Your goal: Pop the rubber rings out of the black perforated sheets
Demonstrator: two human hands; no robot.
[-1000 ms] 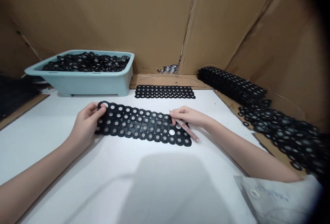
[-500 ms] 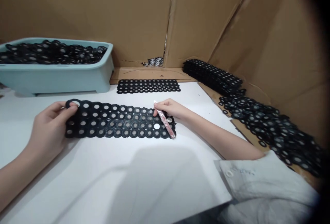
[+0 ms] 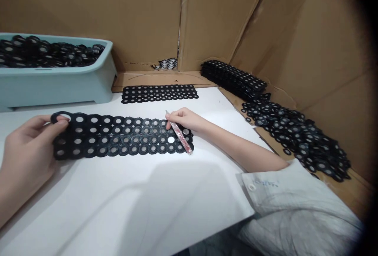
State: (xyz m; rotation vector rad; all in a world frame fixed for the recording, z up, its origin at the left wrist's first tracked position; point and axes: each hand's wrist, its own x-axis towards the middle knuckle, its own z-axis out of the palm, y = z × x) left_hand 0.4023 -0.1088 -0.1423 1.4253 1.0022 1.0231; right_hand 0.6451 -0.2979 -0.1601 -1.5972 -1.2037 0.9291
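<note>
My left hand pinches the upper left corner of a black sheet of joined rings, thumb in front. The sheet's left end is raised nearer to the camera, and its right end is close to the white table. A thin tool wrapped in clear and reddish covering slants across the right end. My right hand is closed on this tool near its pointed upper end, at the sheet's top edge. One round spot near the tool is brighter white than those around it.
A light blue tub full of black rings stands at the back left. Another ring sheet lies behind my hands. Stacked sheets and a heap of loose rings lie at the right, along cardboard walls.
The whole view has shifted, so most things appear farther left. My left hand and the left end of the sheet look slightly nearer. Both hands keep their holds.
</note>
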